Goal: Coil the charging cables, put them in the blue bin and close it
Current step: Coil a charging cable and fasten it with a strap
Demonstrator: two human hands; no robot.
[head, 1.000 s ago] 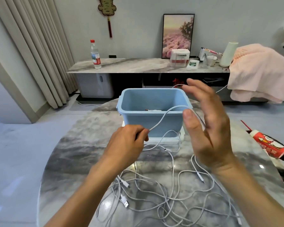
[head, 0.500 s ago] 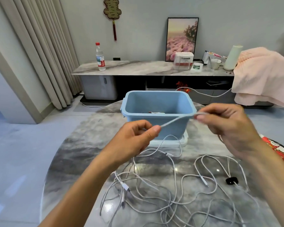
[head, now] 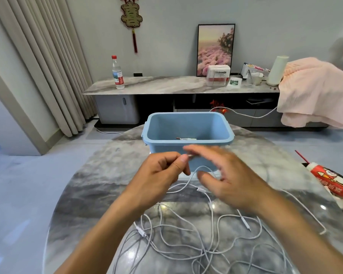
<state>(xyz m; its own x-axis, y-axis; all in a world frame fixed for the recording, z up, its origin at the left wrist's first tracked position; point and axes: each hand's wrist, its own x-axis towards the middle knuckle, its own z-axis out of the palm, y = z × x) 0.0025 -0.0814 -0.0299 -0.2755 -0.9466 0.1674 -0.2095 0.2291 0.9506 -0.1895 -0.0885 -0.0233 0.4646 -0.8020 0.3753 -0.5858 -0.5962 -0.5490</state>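
Pinching a white cable [head: 188, 181], the left hand [head: 158, 175] faces the blurred, open-fingered right hand [head: 226, 178].

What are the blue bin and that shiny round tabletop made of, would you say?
The blue bin looks like moulded plastic with a matte finish: even colour, thin walls, rolled rim. The tabletop looks like polished marble or a stone-look slab: grey and white veining and bright glossy reflections. Whether it is real stone cannot be told.

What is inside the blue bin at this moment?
Inside the blue bin only one small whitish item shows on the floor; what it is I cannot tell. The front wall hides the nearest floor.
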